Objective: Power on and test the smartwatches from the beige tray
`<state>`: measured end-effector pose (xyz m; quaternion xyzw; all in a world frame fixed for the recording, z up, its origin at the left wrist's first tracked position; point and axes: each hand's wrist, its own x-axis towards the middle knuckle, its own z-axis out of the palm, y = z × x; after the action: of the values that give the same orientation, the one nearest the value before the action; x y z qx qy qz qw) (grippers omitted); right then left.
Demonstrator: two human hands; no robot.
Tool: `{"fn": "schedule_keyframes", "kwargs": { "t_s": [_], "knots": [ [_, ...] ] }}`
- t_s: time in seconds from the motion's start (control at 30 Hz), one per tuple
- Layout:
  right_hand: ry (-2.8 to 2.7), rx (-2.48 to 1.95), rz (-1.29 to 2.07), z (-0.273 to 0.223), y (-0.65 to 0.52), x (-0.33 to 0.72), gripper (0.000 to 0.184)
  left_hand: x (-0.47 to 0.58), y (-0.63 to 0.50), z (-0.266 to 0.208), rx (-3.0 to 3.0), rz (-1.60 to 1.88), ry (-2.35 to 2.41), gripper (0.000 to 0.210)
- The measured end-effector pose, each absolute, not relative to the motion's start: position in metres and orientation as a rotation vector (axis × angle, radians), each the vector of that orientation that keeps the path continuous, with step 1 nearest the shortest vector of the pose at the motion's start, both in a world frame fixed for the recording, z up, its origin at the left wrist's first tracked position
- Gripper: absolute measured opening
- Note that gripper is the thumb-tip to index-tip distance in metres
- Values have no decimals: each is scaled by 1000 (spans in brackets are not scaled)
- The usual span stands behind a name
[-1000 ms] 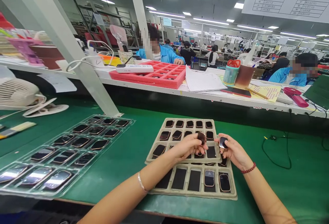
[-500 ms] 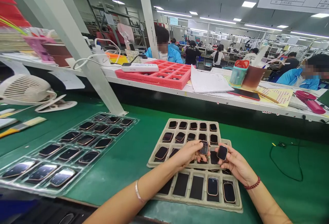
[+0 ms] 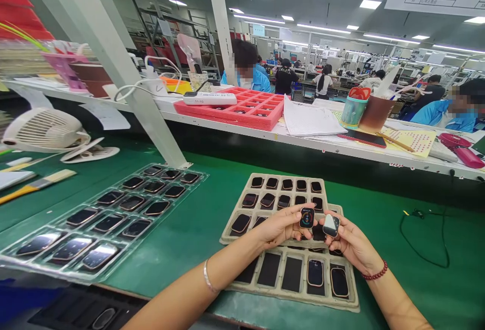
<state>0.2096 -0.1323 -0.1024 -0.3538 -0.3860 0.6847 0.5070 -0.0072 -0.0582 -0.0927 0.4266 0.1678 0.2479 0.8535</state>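
Observation:
My left hand [image 3: 290, 226] pinches a strapless smartwatch [image 3: 306, 217] whose lit screen shows a coloured dial. Close beside it, my right hand [image 3: 348, 241] holds a second smartwatch body [image 3: 331, 225], tilted, with glare across its screen. Both hands are above a beige moulded tray [image 3: 246, 193] with rows of dark watch bodies in its pockets; my hands and forearm hide some pockets. A second beige tray [image 3: 295, 297] lies partly under the first, nearer me. Two watches [image 3: 315, 273] sit in its right-hand pockets, and dark lining shows in others.
On the left, a clear plastic tray [image 3: 125, 236] holds several watch bodies on the green table [image 3: 166, 249]. A white fan [image 3: 47, 130] stands behind it. A slanted post [image 3: 151, 118] meets the table. Above, a shelf carries a red foam tray [image 3: 261, 123]. A thin cable [image 3: 424, 259] lies right.
The watch in my left hand now shows a lit coloured dial. The right-hand watch has tilted, so light reflects off its screen. The whole view has shifted slightly.

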Motion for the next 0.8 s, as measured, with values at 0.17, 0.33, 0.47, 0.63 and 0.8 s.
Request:
{"fn": "schedule_keyframes", "kwargs": {
  "t_s": [0.17,0.33,0.47,0.63,0.8],
  "knots": [
    [-933,-834,1624,-101,-131,209,42,-7,-59,-95,971,477,320,41],
    [-945,-849,1599,-101,-132,210,39,-5,-60,-96,1037,487,382,39],
    [-964,-866,1603,-101,-134,209,39,-6,-58,-97,1069,525,408,46],
    [-986,-891,1596,-101,-133,208,40,-6,-57,-97,1050,531,442,46],
    [-990,-949,1528,-105,-131,209,39,-2,-60,-98,1071,521,483,44]
  ]
}}
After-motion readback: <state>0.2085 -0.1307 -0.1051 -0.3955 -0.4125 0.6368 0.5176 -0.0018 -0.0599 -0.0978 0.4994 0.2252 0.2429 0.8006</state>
